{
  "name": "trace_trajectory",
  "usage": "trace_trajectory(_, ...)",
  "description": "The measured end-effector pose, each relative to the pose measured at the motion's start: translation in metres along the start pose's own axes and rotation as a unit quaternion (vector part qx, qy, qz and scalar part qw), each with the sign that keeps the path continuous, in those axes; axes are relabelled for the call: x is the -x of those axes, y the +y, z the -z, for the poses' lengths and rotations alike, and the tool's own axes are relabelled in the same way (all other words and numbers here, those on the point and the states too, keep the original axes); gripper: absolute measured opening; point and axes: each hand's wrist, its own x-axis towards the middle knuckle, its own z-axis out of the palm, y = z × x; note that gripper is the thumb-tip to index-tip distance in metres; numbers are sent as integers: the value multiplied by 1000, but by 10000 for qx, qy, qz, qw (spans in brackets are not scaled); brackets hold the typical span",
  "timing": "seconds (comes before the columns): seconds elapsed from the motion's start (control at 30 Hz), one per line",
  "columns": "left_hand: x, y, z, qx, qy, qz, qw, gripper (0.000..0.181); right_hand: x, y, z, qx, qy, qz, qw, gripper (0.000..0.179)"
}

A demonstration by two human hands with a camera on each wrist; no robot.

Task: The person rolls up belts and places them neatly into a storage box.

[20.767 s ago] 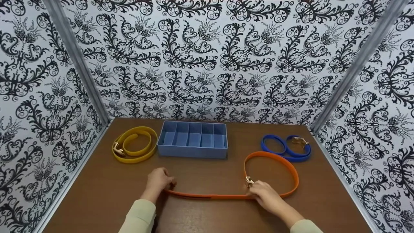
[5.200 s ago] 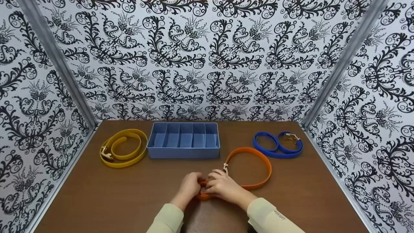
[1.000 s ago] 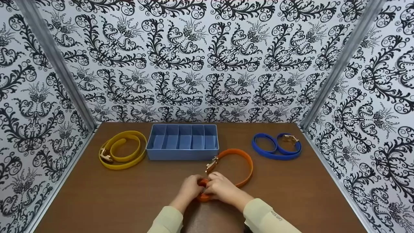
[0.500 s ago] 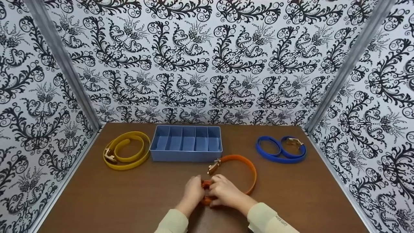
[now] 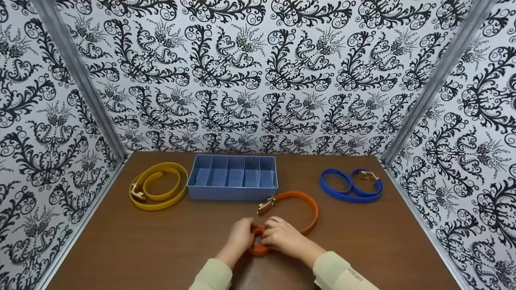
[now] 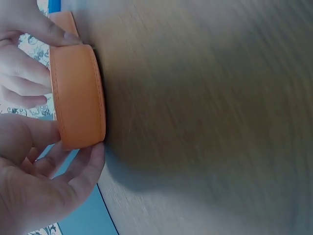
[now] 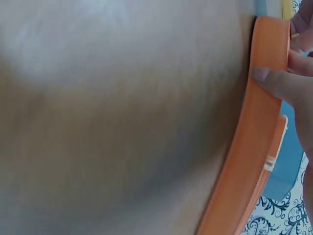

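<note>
An orange belt [image 5: 259,250] stands on edge on the brown table, one end wound into a small tight coil between both hands. My left hand [image 5: 240,235] holds the coil's left side, thumb and fingers gripping its edges in the left wrist view. On the other side my right hand [image 5: 282,237] pinches the coil, its thumb pressed on the outer strap [image 7: 264,93] in the right wrist view. From there the unwound part curves back in a wide loop [image 5: 316,209] to a gold buckle [image 5: 266,205] lying just beyond the hands. Fingers hide part of the coil.
A blue tray with several compartments [image 5: 233,194] stands behind the hands. Left of it lies a loosely coiled yellow belt [image 5: 158,206]; at the back right, a blue belt [image 5: 350,198] in two loops. Patterned walls [image 5: 250,80] enclose the table [image 5: 161,253] on three sides.
Since the oldest frame, the stretched-out orange strap has been wound into a coil and its loop has shrunk, with the buckle now left of it. Over the last second the hands barely shift.
</note>
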Motion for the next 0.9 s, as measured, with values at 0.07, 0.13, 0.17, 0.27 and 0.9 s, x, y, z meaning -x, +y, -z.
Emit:
trace_trajectory(0.07,0,-1,1,111,32,-15,9999,13,-3,-2,-3,121,51,-41,9999,9)
trace_trajectory(0.13,0,-3,2,235,66,26,9997,12,-7,-4,-5,174,28,-114,9998,9)
trace_trajectory(0.17,1,-3,2,286,63,74,9995,12,-8,-4,-6,212,9,-143,9997,9)
trace_trajectory(0.27,2,-4,1,451,55,187,9988,20,-12,-6,-8,307,-42,-239,9992,11)
trace_trajectory(0.9,3,12,-3,-3,-170,953,9953,19,-10,-11,-3,-142,-646,-1040,9924,24)
